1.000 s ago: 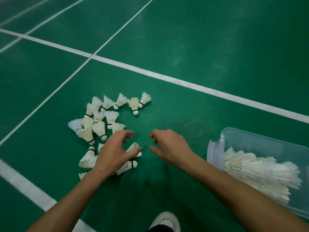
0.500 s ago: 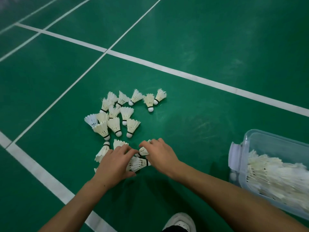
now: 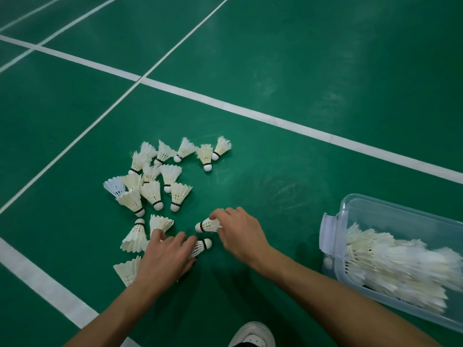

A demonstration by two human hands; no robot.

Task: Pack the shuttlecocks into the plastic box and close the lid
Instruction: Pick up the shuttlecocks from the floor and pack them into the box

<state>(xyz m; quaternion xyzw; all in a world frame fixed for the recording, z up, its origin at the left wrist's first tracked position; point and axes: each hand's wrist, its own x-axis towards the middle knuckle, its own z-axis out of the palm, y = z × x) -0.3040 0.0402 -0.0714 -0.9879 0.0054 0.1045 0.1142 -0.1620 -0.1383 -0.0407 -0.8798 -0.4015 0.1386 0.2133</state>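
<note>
Several white feather shuttlecocks (image 3: 160,179) lie scattered on the green court floor, left of centre. My right hand (image 3: 240,234) pinches one shuttlecock (image 3: 206,224) by its feathers, cork pointing left. My left hand (image 3: 165,259) rests over another shuttlecock (image 3: 201,245), fingers closing on its feathers; the grip is partly hidden. More shuttlecocks lie under and beside that hand. A clear plastic box (image 3: 370,204) stands open at the right, holding a pile of several shuttlecocks (image 3: 390,261). I see no lid.
White court lines (image 3: 250,113) cross the green floor. A white latch flap (image 3: 328,234) hangs on the box's left end. The toe of a white shoe (image 3: 253,334) shows at the bottom edge.
Both hands came down onto the nearest shuttlecocks. My right hand has drawn one shuttlecock slightly right and away from the other, which stays under my left hand.
</note>
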